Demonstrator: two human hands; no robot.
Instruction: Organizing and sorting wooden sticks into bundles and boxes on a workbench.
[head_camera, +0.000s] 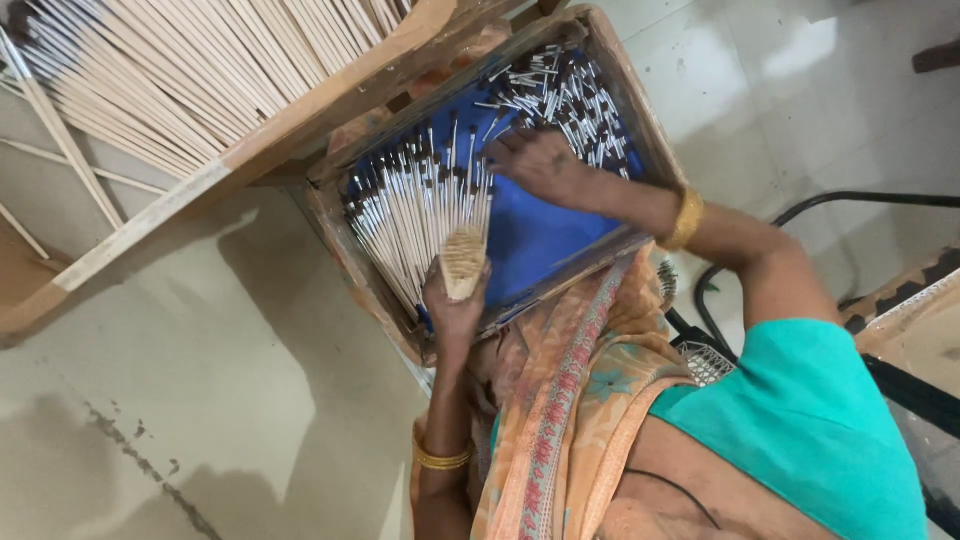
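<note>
A wooden tray (340, 235) lined with blue sheet (545, 235) holds several thin white sticks with dark tips (410, 200), fanned out in rows. A second loose heap of the sticks (570, 95) lies at the tray's far end. My left hand (452, 305) grips a tight bundle of pale sticks (463, 262), seen end-on, at the near edge of the fan. My right hand (540, 165) rests palm down on the sticks in the middle of the tray, fingers spread over them. Both wrists wear gold bangles.
A slanted wooden rack (300, 120) loaded with many long pale sticks (170, 70) stands at the upper left, touching the tray. Grey concrete floor (200, 400) lies to the left, white tiles (780, 90) to the right. A black cable (860, 197) and a wire mesh object (705, 360) are by my right side.
</note>
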